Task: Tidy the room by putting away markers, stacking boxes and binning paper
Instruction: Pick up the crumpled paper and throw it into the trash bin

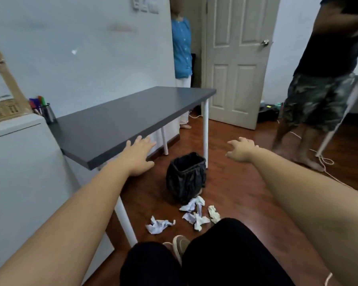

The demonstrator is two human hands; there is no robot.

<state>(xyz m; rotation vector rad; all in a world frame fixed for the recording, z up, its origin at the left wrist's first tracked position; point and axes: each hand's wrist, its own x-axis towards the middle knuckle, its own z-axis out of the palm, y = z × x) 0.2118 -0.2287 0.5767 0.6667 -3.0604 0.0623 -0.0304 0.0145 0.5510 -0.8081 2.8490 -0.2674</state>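
Several crumpled white paper balls (194, 213) lie on the wooden floor just in front of my knees. Behind them stands a black bin (186, 176) lined with a black bag, beside the table's leg. My left hand (137, 155) reaches forward with fingers spread, at the near edge of the dark grey table (122, 118), holding nothing. My right hand (242, 149) is stretched out over the floor to the right of the bin, fingers apart and empty. A mesh cup of coloured markers (43, 109) stands at the table's left end. A cardboard box (2, 87) sits on the white cabinet at far left.
A white cabinet (19, 166) stands left of the table. One person in blue (182, 48) stands by the wall near the door (238, 58). Another person in camouflage shorts (316, 100) stands at right. A white cord (327, 162) trails over the floor there.
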